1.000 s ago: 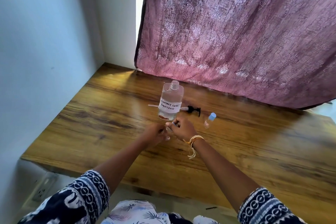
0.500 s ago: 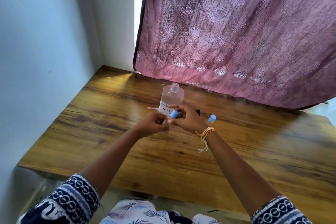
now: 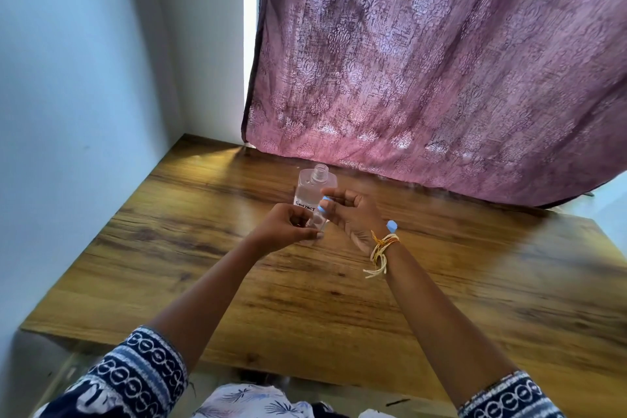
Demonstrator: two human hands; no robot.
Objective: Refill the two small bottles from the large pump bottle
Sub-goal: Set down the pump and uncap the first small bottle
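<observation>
The large clear bottle [image 3: 314,187], with its pump off and neck uncovered, stands upright on the wooden table [image 3: 203,265] and carries a white handwritten label. In front of it my left hand [image 3: 286,226] grips a small clear bottle [image 3: 318,220], held above the table. My right hand [image 3: 353,214] pinches that bottle's light blue cap [image 3: 322,212] at the top. The second small bottle shows only its blue cap [image 3: 392,226] just behind my right wrist. The pump head is hidden behind my hands.
A mauve patterned curtain [image 3: 441,78] hangs along the table's back edge. A pale wall [image 3: 68,112] borders the table on the left. The table's front edge runs just above my lap.
Both hands have lifted the small bottle up off the table, in front of the large bottle. My right fingers have shifted onto its blue cap. The pump head has gone out of sight.
</observation>
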